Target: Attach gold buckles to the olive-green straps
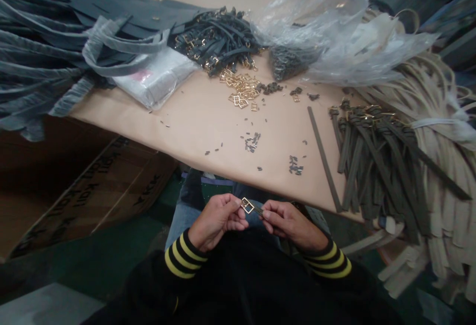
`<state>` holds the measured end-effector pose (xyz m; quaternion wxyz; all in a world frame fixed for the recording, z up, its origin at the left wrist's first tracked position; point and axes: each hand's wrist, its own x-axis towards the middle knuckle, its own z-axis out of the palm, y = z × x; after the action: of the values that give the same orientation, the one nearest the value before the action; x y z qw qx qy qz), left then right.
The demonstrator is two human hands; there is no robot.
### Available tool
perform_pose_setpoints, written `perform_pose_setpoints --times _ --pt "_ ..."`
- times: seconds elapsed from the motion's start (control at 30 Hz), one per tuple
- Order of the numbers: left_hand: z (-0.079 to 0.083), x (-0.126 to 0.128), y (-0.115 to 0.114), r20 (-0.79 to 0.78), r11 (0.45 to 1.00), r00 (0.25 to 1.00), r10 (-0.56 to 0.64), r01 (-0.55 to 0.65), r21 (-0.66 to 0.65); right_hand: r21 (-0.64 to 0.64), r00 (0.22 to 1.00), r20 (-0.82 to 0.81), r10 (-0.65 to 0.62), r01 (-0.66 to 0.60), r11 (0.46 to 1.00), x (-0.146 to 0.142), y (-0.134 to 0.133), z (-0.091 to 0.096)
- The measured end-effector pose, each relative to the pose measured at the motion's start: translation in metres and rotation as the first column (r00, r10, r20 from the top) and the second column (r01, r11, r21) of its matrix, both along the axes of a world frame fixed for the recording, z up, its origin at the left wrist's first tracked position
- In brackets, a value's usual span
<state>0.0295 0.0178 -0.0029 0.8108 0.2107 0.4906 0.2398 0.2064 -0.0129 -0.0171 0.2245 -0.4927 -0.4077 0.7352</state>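
Both my hands are held up in front of my lap, below the table edge. My left hand (216, 222) pinches a square gold metal buckle (247, 206) between thumb and fingers. My right hand (291, 226) grips the end of a narrow olive leather strap (259, 211), and that end meets the buckle. A loose pile of gold buckles (240, 88) lies on the table farther ahead, and a bundle of olive straps with buckles (379, 156) lies to the right.
The table is covered in tan paper (208, 126), with small dark metal pieces scattered on it. Black strap bundles (215, 39), a clear plastic bag (327, 32) and a wrapped white package (154, 77) lie at the back. Cream straps (442, 176) hang at right, and a cardboard box (89, 201) stands at lower left.
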Motion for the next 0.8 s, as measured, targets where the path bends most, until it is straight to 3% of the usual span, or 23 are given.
perform_pose_setpoints --times 0.13,0.2,0.23,0.3,0.37,0.4,0.47,0.63,0.8 --pt "0.0 0.004 -0.002 -0.052 0.999 0.999 -0.002 0.004 0.042 -0.004 1.0 0.006 -0.017 0.017 1.0 0.0 -0.001 -0.003" --pt "0.003 0.006 -0.004 -0.17 0.982 0.985 0.018 0.014 0.19 0.01 0.999 0.023 -0.034 0.034 0.999 0.0 -0.001 -0.004" --pt "0.005 0.006 -0.006 -0.247 0.952 0.968 0.041 0.037 0.304 0.016 0.998 0.033 -0.05 0.049 0.999 0.0 0.0 -0.005" --pt "0.01 0.005 -0.008 -0.383 0.837 0.918 0.098 0.132 0.531 0.026 0.995 0.041 -0.089 0.088 0.996 -0.001 0.001 -0.005" --pt "0.013 0.004 -0.009 -0.467 0.717 0.875 0.128 0.244 0.653 0.032 0.993 0.038 -0.113 0.112 0.993 -0.002 0.002 -0.004" --pt "0.014 0.004 -0.009 -0.495 0.69 0.86 0.122 0.284 0.666 0.035 0.992 0.039 -0.119 0.118 0.992 -0.003 0.002 -0.003" --pt "0.014 0.004 -0.007 -0.517 0.712 0.851 0.096 0.304 0.633 0.052 0.992 0.063 -0.111 0.107 0.993 -0.004 0.003 -0.002" --pt "0.013 0.009 -0.001 -0.374 0.904 0.927 0.032 0.133 0.407 0.169 0.986 0.141 -0.087 0.063 0.984 -0.006 0.004 0.001" --pt "0.013 0.015 -0.003 -0.289 0.958 0.957 0.011 0.072 0.277 0.255 0.99 0.118 -0.077 0.044 0.966 -0.011 0.007 0.003"
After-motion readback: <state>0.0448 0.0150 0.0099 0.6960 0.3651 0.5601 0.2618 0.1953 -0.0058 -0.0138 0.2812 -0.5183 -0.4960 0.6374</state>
